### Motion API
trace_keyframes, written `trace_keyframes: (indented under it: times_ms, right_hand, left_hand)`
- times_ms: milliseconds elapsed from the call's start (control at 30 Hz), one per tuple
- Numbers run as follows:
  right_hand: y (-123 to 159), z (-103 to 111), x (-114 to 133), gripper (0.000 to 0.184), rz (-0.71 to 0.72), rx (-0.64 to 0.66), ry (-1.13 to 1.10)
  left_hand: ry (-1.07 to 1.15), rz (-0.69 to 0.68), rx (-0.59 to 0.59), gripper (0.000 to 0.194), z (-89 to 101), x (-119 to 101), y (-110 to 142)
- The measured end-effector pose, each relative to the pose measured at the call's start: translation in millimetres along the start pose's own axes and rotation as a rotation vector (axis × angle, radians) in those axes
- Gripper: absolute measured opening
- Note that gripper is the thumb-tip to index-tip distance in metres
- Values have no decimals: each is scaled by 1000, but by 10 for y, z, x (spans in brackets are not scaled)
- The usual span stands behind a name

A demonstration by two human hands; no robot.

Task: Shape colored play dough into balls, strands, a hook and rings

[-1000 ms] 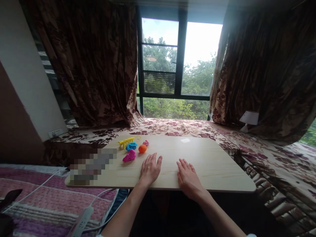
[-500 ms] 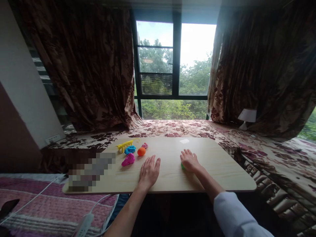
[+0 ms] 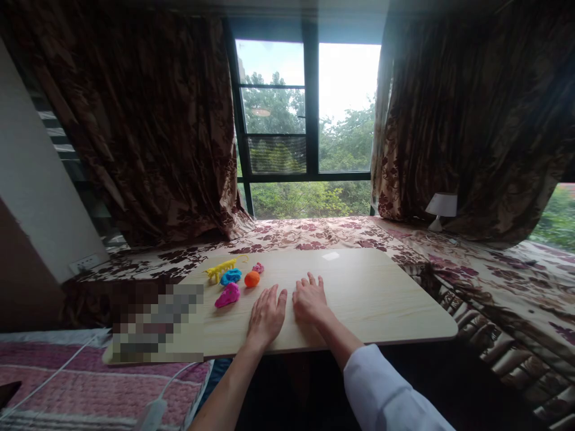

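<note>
My left hand (image 3: 266,316) lies palm down on the pale wooden tabletop (image 3: 372,299), fingers stretched out and holding nothing I can see. Close beside it, my right hand (image 3: 309,300) is also palm down, its fingers partly spread and slightly bent. Whatever lies beneath the right palm is hidden. To the left of my hands sit several pieces that look like modelling clay: an orange ball (image 3: 252,279), a magenta lump (image 3: 227,295), a blue piece (image 3: 230,276) and a small pink piece (image 3: 258,268). Behind them is a yellow toothed strip (image 3: 220,270).
A blurred-out patch (image 3: 157,323) covers the table's left end. A small white piece (image 3: 331,256) lies near the far edge. Beyond are a flower-patterned window ledge (image 3: 309,230) and a white lamp (image 3: 441,206). A power strip (image 3: 153,414) is at lower left.
My right hand has slid left toward my left hand. The bit of green that showed under it is now out of sight. The view has turned slightly right.
</note>
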State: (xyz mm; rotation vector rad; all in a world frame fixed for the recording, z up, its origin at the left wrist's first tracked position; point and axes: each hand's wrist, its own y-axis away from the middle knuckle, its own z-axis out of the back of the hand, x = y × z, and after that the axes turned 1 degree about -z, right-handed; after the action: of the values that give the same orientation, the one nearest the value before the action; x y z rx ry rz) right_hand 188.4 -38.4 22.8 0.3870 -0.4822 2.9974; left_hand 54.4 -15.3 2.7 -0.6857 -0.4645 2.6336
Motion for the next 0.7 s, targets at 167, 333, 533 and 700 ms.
trace_keyframes:
  times_ms: [167,333,533,700]
  right_hand:
    - [-74,113,-448,40,-99,52,1]
    - [583,170,-608,45,16,33,17]
    - [760,45,-135,46,199,-16,19]
    - [129,12,32,41,12,7,-5]
  left_hand:
    - [37,2,-11,60,13,4,18]
    - [46,8,-16,61,12,-4,25]
    - [6,-1,-13,60,-24,-8,19]
    - [-25,15,14,58,-31,10,-7]
